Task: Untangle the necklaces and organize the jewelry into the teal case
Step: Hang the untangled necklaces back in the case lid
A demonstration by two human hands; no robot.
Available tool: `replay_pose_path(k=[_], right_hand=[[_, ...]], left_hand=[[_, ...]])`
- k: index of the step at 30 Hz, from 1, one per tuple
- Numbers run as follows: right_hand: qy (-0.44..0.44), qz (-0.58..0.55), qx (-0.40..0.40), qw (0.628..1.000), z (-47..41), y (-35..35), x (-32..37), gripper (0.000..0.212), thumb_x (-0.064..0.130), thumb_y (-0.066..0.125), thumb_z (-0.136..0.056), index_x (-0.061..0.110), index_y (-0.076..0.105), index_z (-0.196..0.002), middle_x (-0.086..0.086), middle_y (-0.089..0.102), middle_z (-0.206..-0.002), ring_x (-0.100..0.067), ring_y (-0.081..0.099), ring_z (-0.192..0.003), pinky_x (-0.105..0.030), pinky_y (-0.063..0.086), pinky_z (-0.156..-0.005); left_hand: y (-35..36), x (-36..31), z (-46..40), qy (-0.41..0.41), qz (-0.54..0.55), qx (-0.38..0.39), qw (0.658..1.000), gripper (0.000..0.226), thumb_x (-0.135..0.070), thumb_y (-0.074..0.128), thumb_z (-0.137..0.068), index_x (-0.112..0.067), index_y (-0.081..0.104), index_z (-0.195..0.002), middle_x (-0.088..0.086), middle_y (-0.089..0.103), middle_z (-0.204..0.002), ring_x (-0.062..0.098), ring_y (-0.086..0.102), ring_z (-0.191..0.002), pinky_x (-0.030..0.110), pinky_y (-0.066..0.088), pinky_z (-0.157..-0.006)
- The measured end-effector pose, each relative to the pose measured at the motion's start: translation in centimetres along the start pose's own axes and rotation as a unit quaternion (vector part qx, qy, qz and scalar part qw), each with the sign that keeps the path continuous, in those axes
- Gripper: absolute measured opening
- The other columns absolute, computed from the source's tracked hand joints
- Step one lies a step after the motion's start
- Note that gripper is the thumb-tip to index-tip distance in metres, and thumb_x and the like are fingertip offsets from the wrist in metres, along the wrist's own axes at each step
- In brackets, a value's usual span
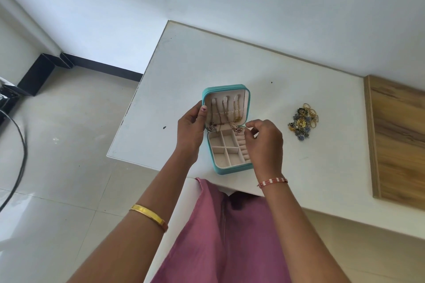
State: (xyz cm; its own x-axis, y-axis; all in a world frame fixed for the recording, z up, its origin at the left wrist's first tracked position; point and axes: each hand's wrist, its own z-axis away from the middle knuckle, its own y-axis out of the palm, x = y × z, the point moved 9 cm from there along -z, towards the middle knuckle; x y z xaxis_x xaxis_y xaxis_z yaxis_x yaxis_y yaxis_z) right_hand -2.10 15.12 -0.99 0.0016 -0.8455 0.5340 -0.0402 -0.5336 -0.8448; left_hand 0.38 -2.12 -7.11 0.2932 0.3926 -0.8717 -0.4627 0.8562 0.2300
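Observation:
The teal case point(232, 169) lies open on the white table point(253, 71), lid raised, cream lining inside. Thin necklaces point(230, 111) hang from the hooks in the lid, their pendants dangling at the hinge. My left hand point(190, 131) grips the lid's left edge, thumb on the lining. At the lid's lower right corner my right hand point(264, 142) pinches a pendant or chain end point(239, 129). The tray's square compartments point(224, 147) look empty. A heap of rings and flower-shaped pieces point(302, 122) sits on the table to the right of the case.
A wooden board point(397, 138) lies at the table's right end. The table's near edge runs just below the case, over my pink garment. Tiled floor, a black cable point(21, 140) and a black skirting lie to the left.

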Motion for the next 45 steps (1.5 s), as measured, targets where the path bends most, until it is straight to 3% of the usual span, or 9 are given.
replay_pose_path(k=[6,10,14,19,25,29,33,37,45], right_hand=[[-0.065,0.103,0.026,0.992,0.3,1.3,1.1,0.026,0.003,0.059,-0.084,0.005,0.067,-0.109,-0.016,0.055,-0.094,-0.033,0.055,-0.09,-0.03,0.044,-0.062],[-0.112,0.172,0.018,0.979,0.0,1.5,2.3,0.014,-0.007,0.068,-0.07,0.001,0.07,-0.082,-0.015,0.057,-0.076,-0.032,0.057,-0.071,-0.024,0.036,-0.049],[-0.174,0.184,0.02,0.967,-0.1,1.6,3.6,0.02,-0.017,0.071,-0.052,-0.001,0.064,-0.062,-0.014,0.057,-0.062,-0.031,0.056,-0.055,-0.025,0.042,-0.039],[-0.114,0.113,0.064,0.985,-0.7,2.0,1.7,0.008,-0.003,0.058,-0.081,-0.002,0.065,-0.084,-0.017,0.06,-0.083,-0.029,0.057,-0.08,-0.028,0.042,-0.059],[-0.044,-0.069,0.008,0.997,-1.8,0.3,1.5,0.007,0.004,0.061,-0.084,0.003,0.068,-0.083,-0.013,0.064,-0.083,-0.02,0.058,-0.075,-0.021,0.041,-0.066],[-0.038,-0.056,0.017,0.998,-1.6,0.3,1.2,0.017,0.006,0.06,-0.086,0.004,0.07,-0.1,-0.013,0.066,-0.092,-0.022,0.061,-0.082,-0.02,0.041,-0.071],[-0.04,-0.039,-0.002,0.998,-0.8,-0.2,0.6,0.019,0.001,0.057,-0.086,0.004,0.07,-0.1,-0.014,0.065,-0.092,-0.024,0.062,-0.082,-0.021,0.042,-0.069],[-0.056,0.024,0.039,0.997,-0.3,1.1,0.8,0.022,0.002,0.054,-0.087,0.004,0.068,-0.103,-0.015,0.06,-0.094,-0.03,0.058,-0.09,-0.034,0.051,-0.072],[-0.133,0.06,0.061,0.987,0.8,2.5,4.6,0.018,0.022,0.068,-0.08,0.006,0.069,-0.088,-0.012,0.063,-0.093,-0.029,0.056,-0.094,-0.032,0.048,-0.069]], left_hand=[[0.1,-0.3,0.1,0.0,-0.002,0.014,1.0,0.034,-0.015,0.044,-0.097,-0.006,0.055,-0.128,0.012,0.063,-0.122,0.019,0.061,-0.106,0.044,0.046,-0.101],[0.3,-0.4,0.2,0.001,-0.001,0.021,1.0,0.034,-0.014,0.044,-0.097,-0.005,0.054,-0.128,0.013,0.062,-0.123,0.02,0.06,-0.108,0.045,0.044,-0.102],[0.3,-0.3,0.2,-0.001,0.001,0.019,1.0,0.034,-0.013,0.044,-0.097,-0.005,0.055,-0.128,0.012,0.062,-0.123,0.022,0.06,-0.109,0.046,0.043,-0.103],[0.5,-0.4,0.4,0.002,-0.004,0.022,1.0,0.033,-0.013,0.043,-0.097,-0.006,0.056,-0.127,0.01,0.064,-0.119,0.02,0.06,-0.108,0.045,0.043,-0.104],[0.6,-0.4,0.4,0.005,-0.004,0.027,1.0,0.033,-0.013,0.044,-0.097,-0.007,0.055,-0.127,0.011,0.063,-0.12,0.022,0.059,-0.111,0.044,0.043,-0.104],[0.6,-0.4,0.3,0.005,-0.004,0.027,1.0,0.034,-0.014,0.045,-0.097,-0.006,0.055,-0.127,0.011,0.063,-0.121,0.025,0.059,-0.114,0.045,0.043,-0.104],[0.5,-0.3,0.3,0.003,-0.005,0.025,1.0,0.034,-0.014,0.044,-0.097,-0.005,0.054,-0.128,0.011,0.062,-0.123,0.023,0.059,-0.113,0.046,0.042,-0.104],[0.6,-0.4,0.4,0.005,-0.004,0.026,1.0,0.034,-0.015,0.045,-0.097,-0.005,0.054,-0.128,0.012,0.062,-0.123,0.023,0.059,-0.113,0.046,0.043,-0.103],[0.8,-0.5,0.5,0.009,0.002,0.032,0.999,0.03,-0.013,0.044,-0.097,-0.011,0.058,-0.123,0.0,0.069,-0.101,0.009,0.065,-0.089,0.035,0.052,-0.09]])
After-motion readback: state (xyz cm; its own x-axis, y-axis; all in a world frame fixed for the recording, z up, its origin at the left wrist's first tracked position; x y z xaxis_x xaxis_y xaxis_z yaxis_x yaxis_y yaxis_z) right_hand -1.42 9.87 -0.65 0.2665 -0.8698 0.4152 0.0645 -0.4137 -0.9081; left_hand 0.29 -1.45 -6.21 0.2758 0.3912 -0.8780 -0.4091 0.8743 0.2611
